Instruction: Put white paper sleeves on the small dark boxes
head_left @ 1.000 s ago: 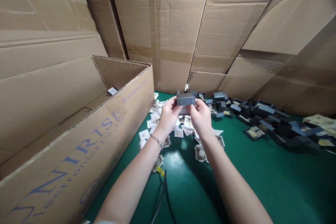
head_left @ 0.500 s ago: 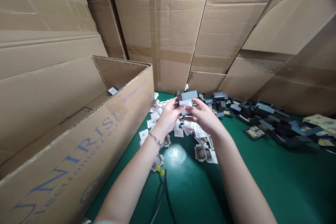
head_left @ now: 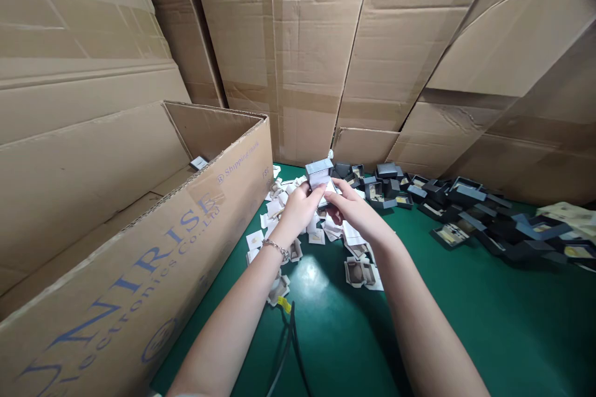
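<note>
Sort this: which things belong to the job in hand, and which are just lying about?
Likely in the job:
open hinged box, held by left hand and right hand
scattered white inserts
dark hinged boxes, right
printed carton, left

Likely just lying about:
black cable with yellow tag
cardboard panels behind

Around a bright patch (head_left: 314, 276) on the green tabletop (head_left: 465, 304), white card pieces (head_left: 316, 236) scatter from ten to one o'clock, small dark boxes (head_left: 470, 193) crowd at two, a carton (head_left: 223, 211) stands at nine and a black cable (head_left: 292, 317) lies at seven.
</note>
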{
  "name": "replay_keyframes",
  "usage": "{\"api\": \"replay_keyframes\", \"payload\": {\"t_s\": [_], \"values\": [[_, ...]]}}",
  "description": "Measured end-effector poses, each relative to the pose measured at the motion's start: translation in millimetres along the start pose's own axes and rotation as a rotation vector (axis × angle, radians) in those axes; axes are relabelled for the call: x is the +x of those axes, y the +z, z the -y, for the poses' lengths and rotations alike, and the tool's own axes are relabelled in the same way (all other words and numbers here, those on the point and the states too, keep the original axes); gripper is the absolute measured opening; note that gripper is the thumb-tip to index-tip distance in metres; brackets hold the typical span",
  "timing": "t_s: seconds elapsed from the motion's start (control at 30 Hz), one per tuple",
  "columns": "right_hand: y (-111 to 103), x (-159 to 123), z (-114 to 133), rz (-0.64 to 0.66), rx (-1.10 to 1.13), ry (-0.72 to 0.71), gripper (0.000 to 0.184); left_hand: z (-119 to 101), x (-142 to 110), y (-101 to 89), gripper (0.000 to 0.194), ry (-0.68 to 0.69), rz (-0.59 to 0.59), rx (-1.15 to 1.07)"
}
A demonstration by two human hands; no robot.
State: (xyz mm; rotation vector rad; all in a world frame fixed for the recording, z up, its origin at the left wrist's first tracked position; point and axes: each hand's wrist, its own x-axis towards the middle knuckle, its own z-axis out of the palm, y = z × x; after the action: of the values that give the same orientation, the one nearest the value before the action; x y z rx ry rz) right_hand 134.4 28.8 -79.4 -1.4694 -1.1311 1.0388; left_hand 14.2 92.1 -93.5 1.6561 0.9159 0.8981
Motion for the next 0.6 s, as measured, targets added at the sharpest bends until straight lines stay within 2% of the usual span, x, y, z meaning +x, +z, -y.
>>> {"api": "replay_keyframes", "payload": {"t_s": [0.1, 0.23, 0.3, 0.4, 0.47, 0.6], "values": [[9.8, 2.2, 1.6, -0.061, 0.086, 0.015, 0.05, 0.1, 1.5, -0.4, 0.032, -0.04, 0.053, -0.146], [19.2, 4.9, -0.4, -0.117, 0.17, 0.02, 0.056, 1.0, 3.4, -1.4, 0.029, -0.025, 0.052, -0.215], [18.9, 5.3, -1.8, -0.106, 0.161, 0.02, 0.057, 2.1, 4.1, -1.9, 0.028, -0.005, 0.047, -0.213], [11.2, 5.4, -3.2, -0.053, 0.066, 0.01, 0.055, 3.8, 4.4, -3.2, 0.028, -0.082, 0.071, -0.217], [3.3, 6.5, -4.4, -0.063, -0.009, -0.009, 0.05, 4.6, 4.0, -5.2, 0.03, -0.166, 0.144, -0.25], [-10.4, 10.1, -6.8, -0.198, -0.028, -0.104, 0.053, 3.9, 0.8, -10.5, 0.032, -0.249, 0.349, -0.273]]}}
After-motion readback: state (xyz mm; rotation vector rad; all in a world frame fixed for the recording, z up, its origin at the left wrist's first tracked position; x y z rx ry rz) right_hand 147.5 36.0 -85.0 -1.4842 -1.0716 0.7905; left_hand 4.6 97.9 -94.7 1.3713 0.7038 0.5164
